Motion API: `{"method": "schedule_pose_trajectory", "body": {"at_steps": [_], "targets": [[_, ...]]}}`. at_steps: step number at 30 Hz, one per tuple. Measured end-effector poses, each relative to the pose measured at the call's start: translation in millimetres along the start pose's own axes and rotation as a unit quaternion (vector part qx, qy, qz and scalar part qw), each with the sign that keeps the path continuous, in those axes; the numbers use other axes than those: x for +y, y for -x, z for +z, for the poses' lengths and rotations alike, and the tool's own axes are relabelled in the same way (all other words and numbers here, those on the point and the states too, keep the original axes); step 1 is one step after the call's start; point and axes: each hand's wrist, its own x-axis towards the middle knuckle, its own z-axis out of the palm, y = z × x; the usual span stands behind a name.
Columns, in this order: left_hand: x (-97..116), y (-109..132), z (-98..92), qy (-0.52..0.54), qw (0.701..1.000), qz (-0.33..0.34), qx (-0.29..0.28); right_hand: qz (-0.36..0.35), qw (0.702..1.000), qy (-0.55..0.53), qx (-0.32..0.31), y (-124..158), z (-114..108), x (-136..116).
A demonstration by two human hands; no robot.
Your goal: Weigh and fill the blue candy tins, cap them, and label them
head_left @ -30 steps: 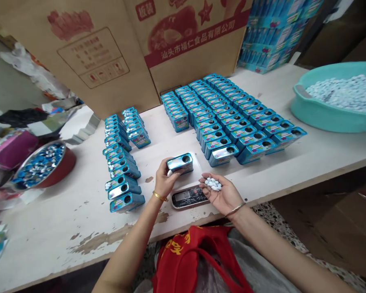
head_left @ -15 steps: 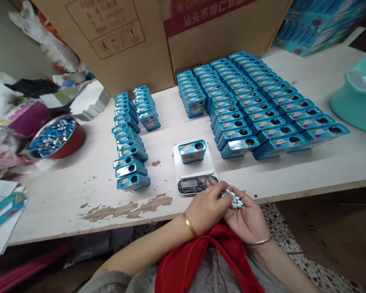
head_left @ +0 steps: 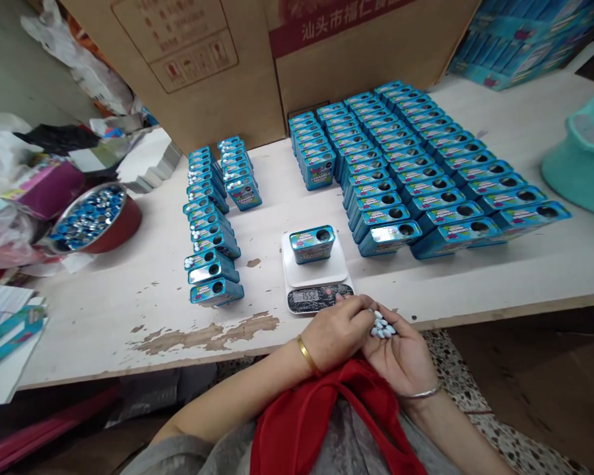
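Observation:
My right hand [head_left: 406,356] lies palm up below the table's front edge, cupped around several small pale oval candies [head_left: 383,326]. My left hand [head_left: 339,333] reaches across to it, fingers curled together at the left side of these candies; what its fingertips hold is hidden. Just beyond the hands, a white kitchen scale [head_left: 291,274] with a lit display bears one blue tin [head_left: 311,247]. The tin stands upright, with a dark round hole in its top. Part of the left hand is close to the scale's display panel.
Rows of blue tins [head_left: 428,175] stand at right, and shorter rows [head_left: 210,231] at left, some with candies on top. A red bowl [head_left: 123,227] of blue wrapped pieces is far left. A turquoise tub [head_left: 574,168] stands right; cardboard boxes [head_left: 336,82] close off the back.
My left fingers have shifted slightly at the candies, and fewer candies show in my right palm. The scale's digits now read more clearly. The tin on it has stayed put.

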Motion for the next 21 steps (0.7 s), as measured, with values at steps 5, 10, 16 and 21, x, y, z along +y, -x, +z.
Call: {"method": "schedule_pose_trajectory", "body": {"at_steps": [5, 10, 16, 21], "targets": [[-5.6, -3.9, -11.8, 0.045, 0.999, 0.018, -0.011, -0.007, 1.0, -0.009, -0.004, -2.3, 10.6, -2.7], [-11.0, -11.1, -21.3, 0.021, 0.999, 0.023, -0.009, -0.001, 0.999, -0.049, -0.007, -3.9, 27.0, -5.1], [-27.5, -16.2, -44.0, -0.033, 0.996, 0.024, 0.078, 0.029, 0.998, -0.061, 0.007, -3.9, 37.9, -3.0], [-78.3, -32.5, -77.4, -0.147, 0.978, -0.13, 0.074, 0.013, 0.998, -0.051, 0.023, -6.6, 36.7, -3.0]]}}
